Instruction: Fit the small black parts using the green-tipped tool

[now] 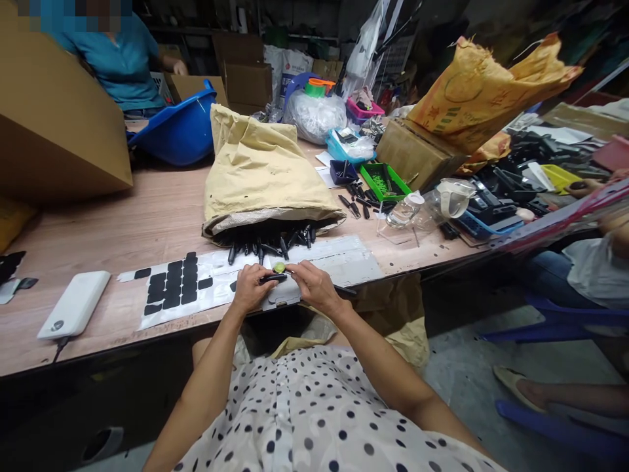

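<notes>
My left hand (249, 286) is closed on a slim black pen-like part (273, 278) above the table's front edge. At its tip, my right hand (311, 283) has thumb and fingers pinched together; whatever is between them is too small to make out. A small yellow-green round piece (279, 267) shows between the two hands, by the right fingertips. Beneath the hands lies a pale flat sheet (339, 259). Just beyond, several black pen-like parts (284, 248) spill from the mouth of a tan sack (265, 167). To the left, a white sheet carries black rounded stickers (173, 283).
A white power bank (76, 305) with a cable lies at left. Farther back stand a blue basin (177, 131), a green tray (384, 182), a clear bottle (405, 210) and a carton (415, 154). One person in a blue top (118, 62) is across the table; another sits at right.
</notes>
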{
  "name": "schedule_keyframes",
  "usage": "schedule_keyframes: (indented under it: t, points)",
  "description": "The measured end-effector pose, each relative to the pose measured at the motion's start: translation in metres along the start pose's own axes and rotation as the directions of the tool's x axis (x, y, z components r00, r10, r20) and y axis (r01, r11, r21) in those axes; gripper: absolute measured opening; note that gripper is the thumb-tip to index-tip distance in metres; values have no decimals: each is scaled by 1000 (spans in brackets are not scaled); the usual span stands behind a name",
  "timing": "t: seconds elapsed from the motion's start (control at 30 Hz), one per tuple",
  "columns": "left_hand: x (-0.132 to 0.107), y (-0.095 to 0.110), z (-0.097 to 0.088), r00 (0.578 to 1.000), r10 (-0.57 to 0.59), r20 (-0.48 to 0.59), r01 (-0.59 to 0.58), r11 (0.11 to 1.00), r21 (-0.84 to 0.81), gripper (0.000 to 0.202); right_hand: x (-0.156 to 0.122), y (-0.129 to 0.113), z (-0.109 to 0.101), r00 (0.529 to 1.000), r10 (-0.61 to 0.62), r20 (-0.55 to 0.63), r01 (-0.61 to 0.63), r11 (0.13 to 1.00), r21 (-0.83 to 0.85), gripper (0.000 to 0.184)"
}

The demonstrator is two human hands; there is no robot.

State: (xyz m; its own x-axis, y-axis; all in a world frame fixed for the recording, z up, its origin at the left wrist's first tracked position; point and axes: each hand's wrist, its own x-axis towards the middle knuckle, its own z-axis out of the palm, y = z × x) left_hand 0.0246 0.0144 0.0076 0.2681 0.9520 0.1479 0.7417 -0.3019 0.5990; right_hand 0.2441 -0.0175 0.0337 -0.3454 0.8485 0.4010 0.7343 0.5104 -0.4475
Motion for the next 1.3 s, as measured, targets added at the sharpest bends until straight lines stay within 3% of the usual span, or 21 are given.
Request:
schedule_keyframes:
  t: [0.2, 0.4, 0.6, 0.77, 1.03, 1.3]
  points:
    - [0, 1, 2, 1000, 5, -21, -5, 1000, 12, 14, -2, -4, 0, 995, 11, 96, -5, 998, -68, 37]
    - [0, 0, 3, 999, 14, -30, -15, 1000, -10, 15, -4, 0, -6, 1000, 20, -10, -21, 999, -43, 37]
    - [0, 2, 2, 1000, 0, -10, 0, 1000, -7, 16, -11, 8, -3, 998, 42, 35, -40, 998, -51, 37]
    - [-1, 1, 3, 1000, 11, -24, -12, 1000, -29, 16, -8, 25, -8, 995, 72, -64, -75, 996, -47, 37]
    - [-2, 2, 2, 1000, -7, -12, 7, 1000, -3, 18, -2, 70, -11, 1000, 3, 5, -2, 982, -191, 29]
    - [-3, -3, 0, 1000, 3, -17, -3, 1000, 0, 21, -7, 73, -2, 999, 44, -12, -45, 983, -178, 25]
